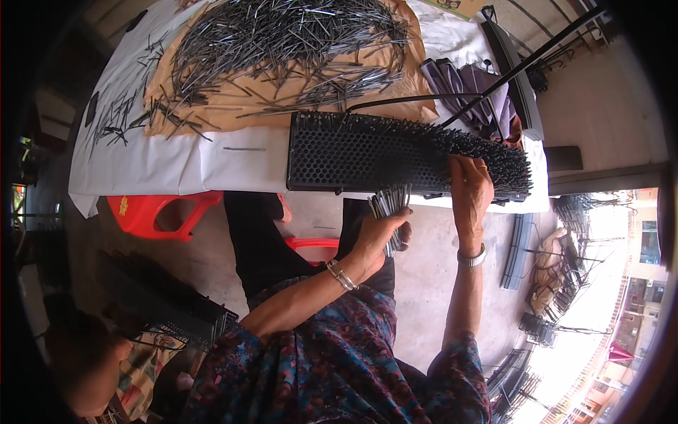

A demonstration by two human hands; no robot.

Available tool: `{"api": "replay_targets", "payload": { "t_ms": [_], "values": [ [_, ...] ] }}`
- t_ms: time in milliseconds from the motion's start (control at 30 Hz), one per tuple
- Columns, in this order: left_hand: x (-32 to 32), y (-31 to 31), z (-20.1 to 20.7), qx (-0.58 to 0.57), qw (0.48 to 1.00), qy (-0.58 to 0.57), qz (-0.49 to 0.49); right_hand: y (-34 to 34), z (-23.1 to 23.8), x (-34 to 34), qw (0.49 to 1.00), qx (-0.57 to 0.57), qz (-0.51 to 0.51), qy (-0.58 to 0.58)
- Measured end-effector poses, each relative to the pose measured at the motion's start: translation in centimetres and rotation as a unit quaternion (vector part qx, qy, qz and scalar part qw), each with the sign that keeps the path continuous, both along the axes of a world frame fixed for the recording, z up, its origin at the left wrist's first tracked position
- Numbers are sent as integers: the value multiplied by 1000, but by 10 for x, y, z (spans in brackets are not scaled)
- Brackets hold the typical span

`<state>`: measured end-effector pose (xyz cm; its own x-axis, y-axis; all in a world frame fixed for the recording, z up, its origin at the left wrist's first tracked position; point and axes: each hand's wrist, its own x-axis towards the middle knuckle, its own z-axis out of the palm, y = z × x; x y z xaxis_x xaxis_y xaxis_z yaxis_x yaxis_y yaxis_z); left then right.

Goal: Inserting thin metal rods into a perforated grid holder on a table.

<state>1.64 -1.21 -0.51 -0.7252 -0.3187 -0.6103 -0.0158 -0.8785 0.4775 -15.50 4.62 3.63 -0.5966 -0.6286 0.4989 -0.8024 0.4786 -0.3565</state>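
Note:
A long black perforated rack (353, 152) lies along the near edge of the white-covered table. Dark thin rods stand packed in its holes at the right end, while the holes at the left show bare. My left hand (381, 237) is closed around a bundle of thin metal rods (390, 205), held just below the rack's front edge. With fingers pinched together, my right hand (471, 185) touches the rack where the filled holes begin. Whatever sits between those fingertips is too small to make out.
A big heap of loose dark rods (282, 46) lies on brown paper (233, 116). A folded purple umbrella (480, 92) and a black bar (537, 60) are at the right. A red plastic stool (159, 212) stands under the table. Another person (92, 367) sits at lower left beside another black rack (169, 304).

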Motion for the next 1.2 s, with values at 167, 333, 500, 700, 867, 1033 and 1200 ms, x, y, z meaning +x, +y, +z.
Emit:
{"api": "replay_targets", "payload": {
  "t_ms": [167,333,500,700,867,1033,1200],
  "values": [
    [2,2,1,-21,999,45,-15,6,-5,3,999,-23,-38,8],
    [6,2,6,-26,998,45,-36,13,-5,9,998,30,-50,2],
    [6,3,11,-56,996,53,-43,21,4,28,991,38,19,-127],
    [10,3,11,-73,993,56,-78,36,6,47,834,-6,107,-541],
    [12,4,8,-88,988,57,-117,45,9,44,814,-33,131,-565],
    [11,1,6,-86,983,58,-153,47,9,43,832,-33,134,-537],
    [13,-4,7,-92,977,28,-191,49,12,41,821,-39,130,-555]
  ]
}}
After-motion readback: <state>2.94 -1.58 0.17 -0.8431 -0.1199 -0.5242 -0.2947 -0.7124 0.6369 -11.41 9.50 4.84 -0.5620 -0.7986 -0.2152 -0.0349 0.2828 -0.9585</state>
